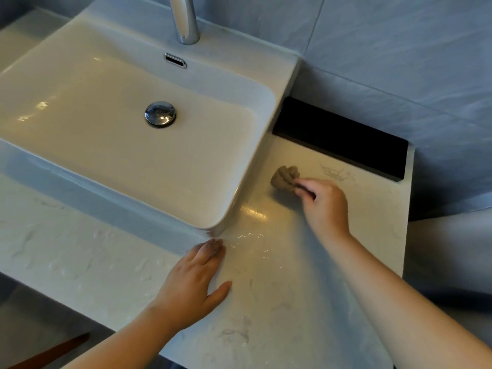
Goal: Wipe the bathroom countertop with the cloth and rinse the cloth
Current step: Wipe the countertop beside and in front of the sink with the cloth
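A small bunched brown cloth point(283, 177) lies on the pale marbled countertop point(306, 288), to the right of the white basin point(255, 166). My right hand point(323, 206) pinches the cloth's right end with curled fingertips. Flat on the countertop lies my left hand point(198, 275), fingers straight, its fingertips near the basin's front right corner. Wet streaks glisten on the counter between the two hands.
A chrome tap point(186, 20) stands behind the basin, with a chrome drain plug point(160, 114) and an overflow slot point(175, 60) inside it. A black ledge point(343, 137) runs along the back right. Grey tiled wall point(399, 49) behind. The counter ends at the right edge.
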`<state>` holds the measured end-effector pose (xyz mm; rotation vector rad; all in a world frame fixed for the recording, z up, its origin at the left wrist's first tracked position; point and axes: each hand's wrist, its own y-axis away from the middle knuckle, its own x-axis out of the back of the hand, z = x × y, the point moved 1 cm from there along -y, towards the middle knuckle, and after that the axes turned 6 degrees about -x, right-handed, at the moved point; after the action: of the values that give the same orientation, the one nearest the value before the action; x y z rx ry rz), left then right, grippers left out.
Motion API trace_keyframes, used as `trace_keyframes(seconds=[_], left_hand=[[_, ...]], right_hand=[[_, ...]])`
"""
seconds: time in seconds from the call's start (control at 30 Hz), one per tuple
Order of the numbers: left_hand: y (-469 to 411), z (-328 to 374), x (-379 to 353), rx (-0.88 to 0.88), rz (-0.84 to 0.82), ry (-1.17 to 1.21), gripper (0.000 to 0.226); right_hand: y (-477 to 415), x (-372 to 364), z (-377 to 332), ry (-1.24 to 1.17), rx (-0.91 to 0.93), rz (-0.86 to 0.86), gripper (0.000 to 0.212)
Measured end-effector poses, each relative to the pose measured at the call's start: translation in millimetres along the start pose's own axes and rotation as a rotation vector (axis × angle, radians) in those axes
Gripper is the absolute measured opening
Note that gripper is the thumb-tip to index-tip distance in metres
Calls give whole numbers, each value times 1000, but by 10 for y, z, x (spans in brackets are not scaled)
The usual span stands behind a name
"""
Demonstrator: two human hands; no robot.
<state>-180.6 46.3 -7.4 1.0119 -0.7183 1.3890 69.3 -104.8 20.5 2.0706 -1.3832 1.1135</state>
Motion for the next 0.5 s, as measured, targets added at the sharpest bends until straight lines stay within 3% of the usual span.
trace_keyframes(seconds=[0.17,0.5], left_hand=[[-13,-12,-22,-7,5,-22,67],[-38,-19,3,-16,-29,-47,65]], right_hand=[[-74,-237,247,21,-151,21,28],[862,-351,140,-26,-52,25,25]])
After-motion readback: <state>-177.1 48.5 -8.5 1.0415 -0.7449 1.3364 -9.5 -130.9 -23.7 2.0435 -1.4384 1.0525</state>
